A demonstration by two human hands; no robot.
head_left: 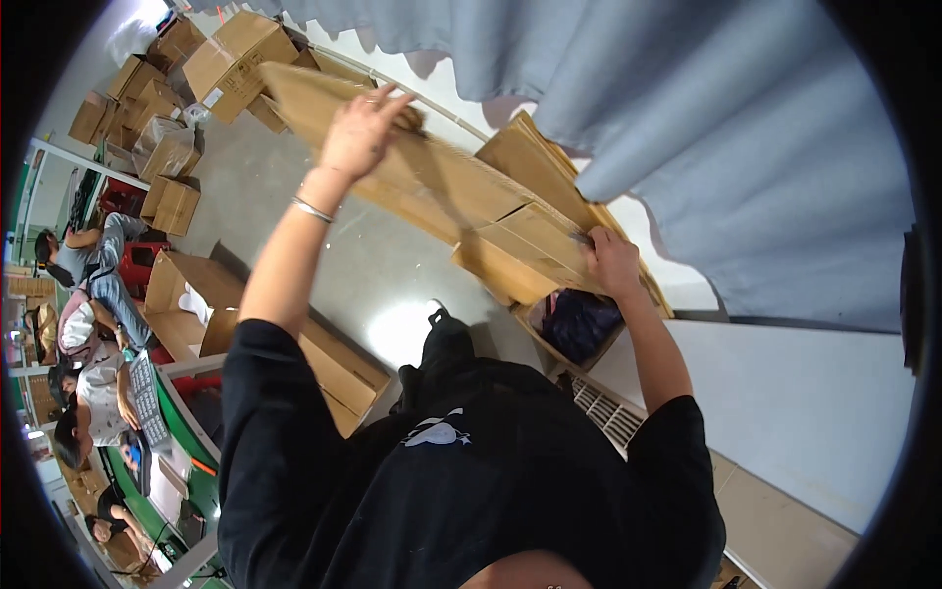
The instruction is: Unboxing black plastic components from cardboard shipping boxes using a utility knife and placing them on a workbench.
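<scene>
A long, flattened cardboard box (pixel 442 182) stretches slantwise before me, from the upper left down to the right. My left hand (pixel 363 134) is over its upper-left part, fingers spread and stretched out. Beside those fingers is a small brown roundish thing (pixel 408 120), too blurred to name. My right hand (pixel 610 263) is closed on the right end of the cardboard, fingers bent over its edge. More flat cardboard (pixel 531 162) leans behind it, against the wall side. Below the right end, an open carton (pixel 579 358) holds something dark and crumpled.
Blue-grey curtains (pixel 726 147) hang at the upper right above a white panel (pixel 785 393). Cartons (pixel 235 64) are piled at the far left. An open box (pixel 186 294) and a long carton (pixel 339 373) lie left of me. Several people sit at green worktables (pixel 186 422).
</scene>
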